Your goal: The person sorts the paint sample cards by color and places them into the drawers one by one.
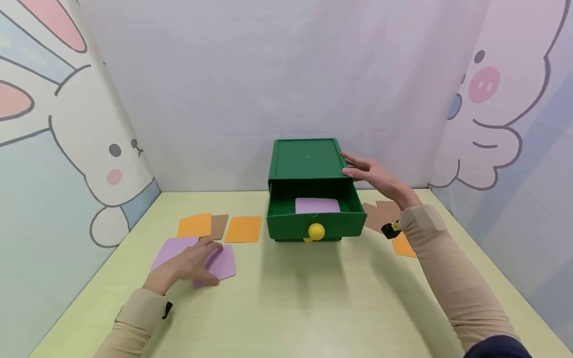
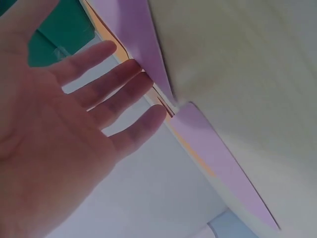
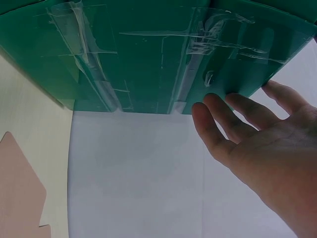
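My left hand (image 1: 190, 263) hovers low over a purple card (image 1: 224, 263) on the left of the table, thumb and fingers spread around it. In the left wrist view its fingers look straight, fingertips right at the purple card's (image 2: 138, 44) edge. A second purple card (image 1: 172, 251) lies partly under that hand. A green drawer box (image 1: 309, 159) stands in the middle, its drawer (image 1: 286, 226) pulled out by its yellow knob (image 1: 316, 231) side, with a purple card (image 1: 317, 205) inside. At the box's right side, my right hand (image 1: 373, 176) rests with extended fingertips (image 3: 203, 111) against it.
Orange cards (image 1: 243, 229) and a brown card (image 1: 219, 226) lie behind the left hand. Brown cards (image 1: 380, 216) and another orange card (image 1: 404, 245) lie right of the box, partly behind the right arm. A white backdrop (image 1: 201, 99) rises behind the table.
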Tool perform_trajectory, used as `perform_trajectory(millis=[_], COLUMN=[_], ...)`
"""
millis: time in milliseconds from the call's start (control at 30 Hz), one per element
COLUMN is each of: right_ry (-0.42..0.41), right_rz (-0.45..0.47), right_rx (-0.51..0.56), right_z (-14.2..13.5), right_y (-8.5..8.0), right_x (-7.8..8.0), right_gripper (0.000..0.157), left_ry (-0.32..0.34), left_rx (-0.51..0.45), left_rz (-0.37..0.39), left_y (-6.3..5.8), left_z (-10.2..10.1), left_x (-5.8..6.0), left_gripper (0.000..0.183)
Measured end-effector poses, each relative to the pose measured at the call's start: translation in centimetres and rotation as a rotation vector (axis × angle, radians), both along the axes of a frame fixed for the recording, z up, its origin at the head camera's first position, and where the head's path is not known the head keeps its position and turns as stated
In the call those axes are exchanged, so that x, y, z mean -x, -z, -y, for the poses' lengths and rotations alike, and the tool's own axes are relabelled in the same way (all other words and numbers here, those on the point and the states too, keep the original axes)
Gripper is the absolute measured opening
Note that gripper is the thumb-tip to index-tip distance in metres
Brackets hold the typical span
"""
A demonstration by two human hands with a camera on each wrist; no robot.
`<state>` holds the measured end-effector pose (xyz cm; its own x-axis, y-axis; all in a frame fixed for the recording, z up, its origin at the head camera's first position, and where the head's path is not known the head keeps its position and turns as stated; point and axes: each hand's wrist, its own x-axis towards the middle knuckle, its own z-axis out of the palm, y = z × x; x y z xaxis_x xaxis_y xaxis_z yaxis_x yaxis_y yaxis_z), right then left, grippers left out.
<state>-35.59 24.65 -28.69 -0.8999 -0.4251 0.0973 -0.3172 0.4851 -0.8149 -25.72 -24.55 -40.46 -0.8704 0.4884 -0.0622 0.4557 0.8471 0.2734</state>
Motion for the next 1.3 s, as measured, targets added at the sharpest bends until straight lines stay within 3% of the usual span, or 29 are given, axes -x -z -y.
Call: perform_trajectory(millis=[200, 667, 933, 1300], right_ry=[0.0, 0.002, -0.004, -0.002], right_rz=[-0.005, 0.003, 0.006, 0.003], right_rx=[-0.004, -0.02, -0.009, -0.013], right_z=[0.0, 0.3, 0.2, 0.0], right_y=[-0.1, 0.1, 0.1, 0.0], right_x=[0.1, -0.1, 0.0, 0.1], right_gripper=[0.063, 0.063, 0.063, 0.062], left_ry=[-0.02, -0.074, -0.099, -0.062], left_rx=[-0.032, -0.013, 0.003, -0.02], left_rz=[0.004, 0.147, 0.121, 0.088], left_y=[0.1, 0.2, -0.2, -2.4], left_z=[0.0, -0.4, -0.5, -0.5], left_x=[0.3, 1.1, 1.3, 2.2], left_gripper=[0.092, 0.111, 0.112, 0.107])
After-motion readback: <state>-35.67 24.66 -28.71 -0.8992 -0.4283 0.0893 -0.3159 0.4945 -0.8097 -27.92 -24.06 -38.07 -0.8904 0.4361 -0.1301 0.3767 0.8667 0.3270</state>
